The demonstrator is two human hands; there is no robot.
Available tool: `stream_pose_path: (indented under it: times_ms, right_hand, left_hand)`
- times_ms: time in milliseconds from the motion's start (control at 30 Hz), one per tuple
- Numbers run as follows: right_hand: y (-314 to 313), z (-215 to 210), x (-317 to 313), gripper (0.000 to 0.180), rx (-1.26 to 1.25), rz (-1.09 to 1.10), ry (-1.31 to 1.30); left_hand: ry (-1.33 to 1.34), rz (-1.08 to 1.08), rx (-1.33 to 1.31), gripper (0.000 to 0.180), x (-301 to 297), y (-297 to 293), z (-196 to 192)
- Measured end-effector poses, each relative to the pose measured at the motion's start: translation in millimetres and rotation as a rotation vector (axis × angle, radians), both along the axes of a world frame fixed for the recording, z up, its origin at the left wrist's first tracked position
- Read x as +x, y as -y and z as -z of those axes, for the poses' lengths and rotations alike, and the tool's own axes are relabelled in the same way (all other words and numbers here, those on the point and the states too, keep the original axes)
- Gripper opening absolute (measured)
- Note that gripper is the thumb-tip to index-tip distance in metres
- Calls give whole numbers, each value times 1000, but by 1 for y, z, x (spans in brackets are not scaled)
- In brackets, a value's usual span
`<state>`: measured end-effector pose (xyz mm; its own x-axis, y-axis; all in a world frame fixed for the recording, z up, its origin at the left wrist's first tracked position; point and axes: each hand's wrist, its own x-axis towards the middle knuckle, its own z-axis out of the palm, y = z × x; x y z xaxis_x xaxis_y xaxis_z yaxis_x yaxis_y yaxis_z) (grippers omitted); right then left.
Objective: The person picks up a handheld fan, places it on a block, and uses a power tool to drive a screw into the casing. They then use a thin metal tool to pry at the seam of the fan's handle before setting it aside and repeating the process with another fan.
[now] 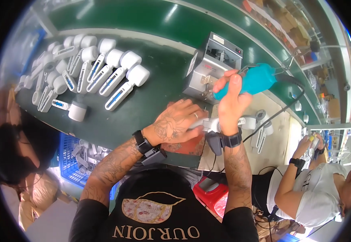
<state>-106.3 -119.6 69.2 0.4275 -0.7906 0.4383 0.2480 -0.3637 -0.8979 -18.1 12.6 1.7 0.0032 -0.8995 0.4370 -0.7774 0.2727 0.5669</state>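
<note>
My right hand (pixel 234 99) is wrapped around a teal electric screwdriver (pixel 260 78), whose black cable trails off to the right. The tool lies tilted in front of a grey metal screw feeder box (pixel 201 74), and its tip is hidden by my hand and the box. My left hand (pixel 177 121) is closed on a white round-headed handheld device (pixel 211 125) above a reddish mat (pixel 187 147). Part of that device is covered by my fingers and blurred. Both wrists wear black bands with small boxes.
Several white round-headed devices with blue strips (pixel 119 90) lie in rows at left on the green table (pixel 155 76). More lie on a pale board (pixel 280 137) at right. A blue basket (pixel 68 157) of parts stands below the table edge. A co-worker (pixel 304 193) sits at right.
</note>
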Motion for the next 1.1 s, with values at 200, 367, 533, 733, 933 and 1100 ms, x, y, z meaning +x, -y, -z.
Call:
stream_pose_path:
  times_ms: [200,367,533,733,933,1100]
  right_hand:
    - [-29,-6,-55,41,97,-79,58]
    - [-39,3,-69,48,92,-52,-6]
    - [-41,11,-70,47,105,-46,16]
    - [-43,24,-73,42,53,-89,12]
    - [-44,26,-70,38,116,-140,66]
    - [-49,34,-66,34,287,-5,47]
  left_hand:
    - [22,2,-21,39,1,4,-2]
    - [7,-6,25,39,1,3,-1]
    - [7,0,56,40,0,2,-4]
    - [22,29,76,39,-4,4,-5]
    - [51,31,23,34,-2,3,-7]
    - [69,7,-60,35,4,-3,7]
